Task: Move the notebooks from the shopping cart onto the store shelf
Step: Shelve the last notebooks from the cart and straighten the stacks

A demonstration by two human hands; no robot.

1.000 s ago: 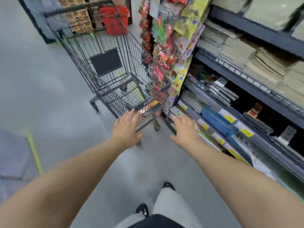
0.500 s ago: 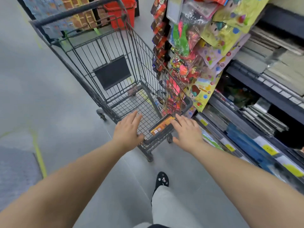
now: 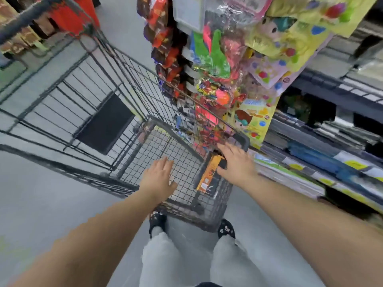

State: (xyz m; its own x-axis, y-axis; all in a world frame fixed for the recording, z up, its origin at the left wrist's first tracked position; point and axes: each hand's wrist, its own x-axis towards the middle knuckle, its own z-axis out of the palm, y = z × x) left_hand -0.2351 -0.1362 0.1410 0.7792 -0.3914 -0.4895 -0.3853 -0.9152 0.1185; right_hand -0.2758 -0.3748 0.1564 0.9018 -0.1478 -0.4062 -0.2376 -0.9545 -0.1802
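A dark wire shopping cart [image 3: 87, 112] stands in front of me. Inside its near right corner a stack of notebooks [image 3: 208, 177] with an orange and black cover stands on edge against the cart's wall. My right hand [image 3: 236, 164] reaches into that corner with fingers spread, over the top of the notebooks; whether it touches them I cannot tell. My left hand [image 3: 158, 179] hovers flat and open above the cart's mesh floor, left of the notebooks. The store shelf [image 3: 310, 162] with stacked notebooks and yellow price tags runs along the right.
A rack of bright hanging toy packets [image 3: 217, 65] sits between cart and shelf, close to the cart's right side. A red basket [image 3: 70, 17] stands beyond the cart. Grey floor lies to the left. My legs and black shoes are just behind the cart.
I have stepped up to the cart and now look down into it. Both hands have gone from the cart's near rim into the basket, the right one reaching the notebooks' corner.
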